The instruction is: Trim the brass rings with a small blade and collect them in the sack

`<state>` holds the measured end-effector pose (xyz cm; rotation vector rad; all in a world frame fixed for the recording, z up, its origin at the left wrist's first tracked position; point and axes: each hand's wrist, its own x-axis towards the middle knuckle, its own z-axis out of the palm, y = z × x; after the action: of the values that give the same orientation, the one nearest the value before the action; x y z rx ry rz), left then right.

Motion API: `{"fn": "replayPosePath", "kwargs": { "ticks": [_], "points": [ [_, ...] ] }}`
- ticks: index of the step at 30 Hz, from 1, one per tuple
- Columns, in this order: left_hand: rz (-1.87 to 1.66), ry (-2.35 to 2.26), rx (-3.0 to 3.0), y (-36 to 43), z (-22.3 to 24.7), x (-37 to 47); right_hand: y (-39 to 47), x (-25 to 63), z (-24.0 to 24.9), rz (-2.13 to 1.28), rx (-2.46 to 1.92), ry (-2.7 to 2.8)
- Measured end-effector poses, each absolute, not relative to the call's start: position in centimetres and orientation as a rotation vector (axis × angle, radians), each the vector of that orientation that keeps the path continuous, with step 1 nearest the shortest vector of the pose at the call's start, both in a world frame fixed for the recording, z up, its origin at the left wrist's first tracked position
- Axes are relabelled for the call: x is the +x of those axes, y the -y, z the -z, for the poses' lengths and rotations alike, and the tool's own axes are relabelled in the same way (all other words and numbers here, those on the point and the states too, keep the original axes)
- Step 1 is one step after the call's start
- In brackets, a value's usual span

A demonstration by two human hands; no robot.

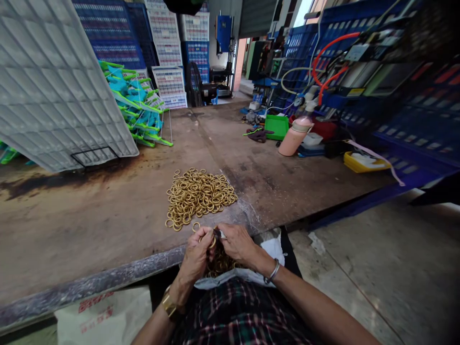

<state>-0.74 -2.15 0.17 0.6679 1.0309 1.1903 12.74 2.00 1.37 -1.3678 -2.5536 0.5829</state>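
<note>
My left hand (196, 255) pinches a gold-coloured ring (213, 243) at the table's front edge. Close against it, my right hand (240, 245) has its fingers closed around something small and dark, mostly hidden by the fingertips. Just beyond the hands a loose pile of gold rings (199, 196) lies on the table, with a single ring (196, 226) apart from it by my left fingers. Below my hands, more rings (223, 262) rest in a pale open bag (233, 275) on my lap, partly covered by the hands.
The brown worktop (118, 211) is stained dark at left, beside a leaning grey ribbed panel (61, 81) and green-and-blue racks (143, 108). Further right stand a pink bottle (293, 139), a green tray (276, 127) and a yellow tray (359, 164). A printed sack (104, 316) sits below the edge.
</note>
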Motion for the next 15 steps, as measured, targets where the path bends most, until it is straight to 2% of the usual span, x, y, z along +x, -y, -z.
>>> {"fn": "replayPosePath", "kwargs": {
  "ticks": [15],
  "points": [
    [-1.177, -1.094, 0.713, 2.3, 0.0, -0.8, -1.9, 11.8, -2.9, -0.548, -1.617, 2.669]
  ]
}}
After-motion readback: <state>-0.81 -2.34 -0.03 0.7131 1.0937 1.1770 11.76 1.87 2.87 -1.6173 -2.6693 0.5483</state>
